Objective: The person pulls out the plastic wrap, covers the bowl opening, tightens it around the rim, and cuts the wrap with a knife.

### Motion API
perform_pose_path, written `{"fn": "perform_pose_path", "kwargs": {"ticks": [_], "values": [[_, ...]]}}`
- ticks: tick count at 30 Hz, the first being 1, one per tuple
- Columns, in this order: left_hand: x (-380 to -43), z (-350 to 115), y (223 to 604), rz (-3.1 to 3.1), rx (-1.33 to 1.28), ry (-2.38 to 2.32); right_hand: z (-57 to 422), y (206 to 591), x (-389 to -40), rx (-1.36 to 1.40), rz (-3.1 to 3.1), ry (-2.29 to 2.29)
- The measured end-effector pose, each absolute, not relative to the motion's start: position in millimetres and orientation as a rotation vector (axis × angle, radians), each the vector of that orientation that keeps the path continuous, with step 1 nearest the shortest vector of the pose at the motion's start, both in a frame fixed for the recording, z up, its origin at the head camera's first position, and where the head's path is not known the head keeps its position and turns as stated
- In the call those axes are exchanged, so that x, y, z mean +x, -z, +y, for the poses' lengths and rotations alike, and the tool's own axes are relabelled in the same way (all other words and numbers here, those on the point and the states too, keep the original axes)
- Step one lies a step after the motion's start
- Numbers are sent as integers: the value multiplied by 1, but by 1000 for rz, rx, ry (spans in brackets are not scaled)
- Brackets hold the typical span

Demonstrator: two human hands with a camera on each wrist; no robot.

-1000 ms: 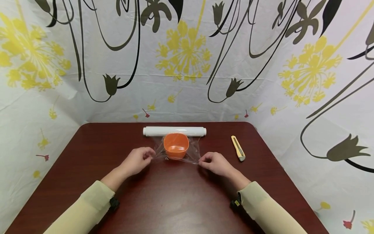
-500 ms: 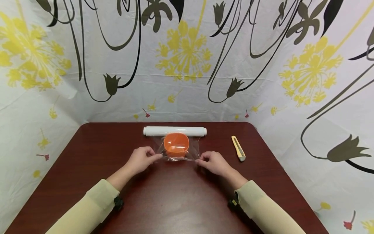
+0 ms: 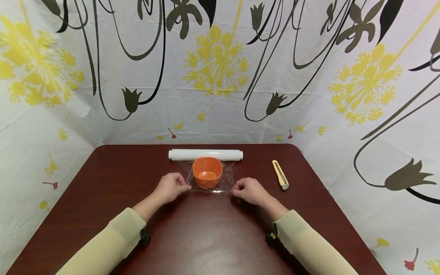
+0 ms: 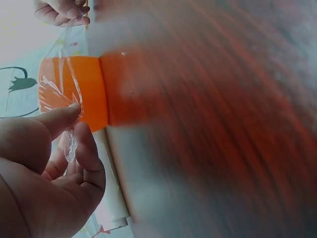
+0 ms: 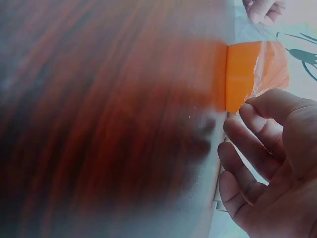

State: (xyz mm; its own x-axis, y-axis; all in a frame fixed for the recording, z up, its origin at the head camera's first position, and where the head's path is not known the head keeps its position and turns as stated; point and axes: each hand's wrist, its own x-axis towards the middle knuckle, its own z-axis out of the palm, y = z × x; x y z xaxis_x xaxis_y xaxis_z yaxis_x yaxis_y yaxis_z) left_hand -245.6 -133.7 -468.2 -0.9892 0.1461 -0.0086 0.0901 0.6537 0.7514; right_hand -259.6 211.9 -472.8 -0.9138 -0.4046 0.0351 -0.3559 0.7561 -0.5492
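Observation:
An orange bowl [image 3: 207, 172] stands on the dark red table, under a sheet of clear plastic wrap [image 3: 227, 179]. My left hand [image 3: 170, 187] pinches the near left corner of the wrap between thumb and fingers. On the other side, my right hand [image 3: 251, 191] pinches the near right corner. Between the two hands the film is stretched across the front of the bowl. In the left wrist view, creased plastic wrap [image 4: 62, 79] runs over the bowl's side [image 4: 91, 84], its bunched end showing below the thumb. The right wrist view shows thumb and forefinger tips meeting at the film's edge.
Just behind the bowl lies a white roll [image 3: 185, 154] of wrap, lengthwise along the back of the table [image 3: 130, 160]. A yellow box cutter [image 3: 280, 175] lies to the right. Patterned cloth [image 3: 220, 126] hangs around the back and sides.
My left hand has moved right, closer to the bowl, and the right hand slightly left. The wrap's near edge has come down lower in front of the bowl.

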Motion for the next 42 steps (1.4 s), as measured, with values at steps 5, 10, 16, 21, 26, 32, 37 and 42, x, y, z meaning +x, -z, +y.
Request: {"fn": "perform_pose_path", "kwargs": {"ticks": [5,10,16,21,26,32,37,42], "values": [[-248,-128,471,2724,177,-1328,209,473,-263,-560,2825,880],[-251,-124,471,2673,192,-1341,204,467,-267,-549,2825,865],[-251,-125,471,2656,228,-1332,196,465,-270,-508,2850,874],[-251,-124,470,2641,214,-1322,187,464,-271,-459,2852,905],[-252,-120,472,2668,174,-1279,180,465,-273,-421,2887,839],[-254,-117,474,2758,219,-1210,173,465,-275,-400,2918,733],[-256,-118,475,2784,237,-1184,170,463,-276,-403,2925,685],[-257,-116,475,2778,207,-1171,168,461,-277,-398,2922,657]]}}
